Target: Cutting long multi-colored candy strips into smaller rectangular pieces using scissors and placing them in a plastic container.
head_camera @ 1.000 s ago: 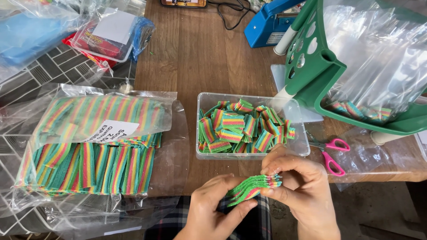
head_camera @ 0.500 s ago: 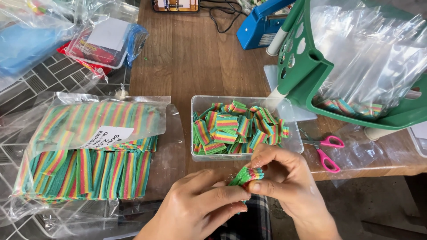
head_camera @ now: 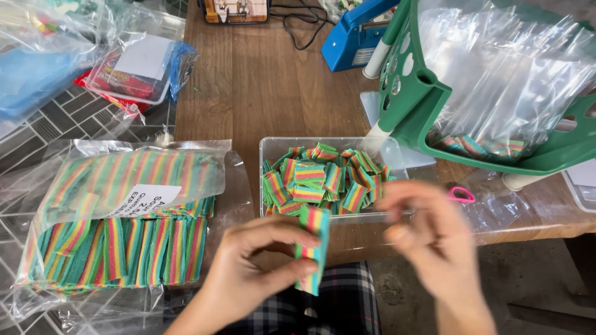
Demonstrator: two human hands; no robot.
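We see a stack of rainbow-striped candy strips (head_camera: 312, 248) held upright between the thumb and fingers of the left hand (head_camera: 261, 263), low in the view and just in front of the near edge of the tabletop (head_camera: 261, 80). The left hand is closed on the stack, thumb on the near side, fingers curled round the far side. The right hand (head_camera: 428, 236) is blurred by motion just beside the stack, apart from it; its fingers look loosely spread and it holds nothing that we can make out.

Just behind the hands sits a clear plastic tub (head_camera: 273, 149) filled with more folded rainbow candy pieces. To the left lies a large clear bag of long rainbow strips (head_camera: 118, 229) bearing a white label, resting partly on the tabletop and partly over a grey tiled floor (head_camera: 74, 118). A pink scissor handle (head_camera: 461, 195) peeks out to the right of the right hand. Beyond it stands a green plastic basket (head_camera: 428, 99) tilted on white legs, holding crumpled clear bags and a few candy pieces. Farther back we see a blue sealing machine (head_camera: 354, 37) and, at far left, a clear bag with a red packet (head_camera: 133, 71). Checked fabric (head_camera: 341, 298) shows below the hands.
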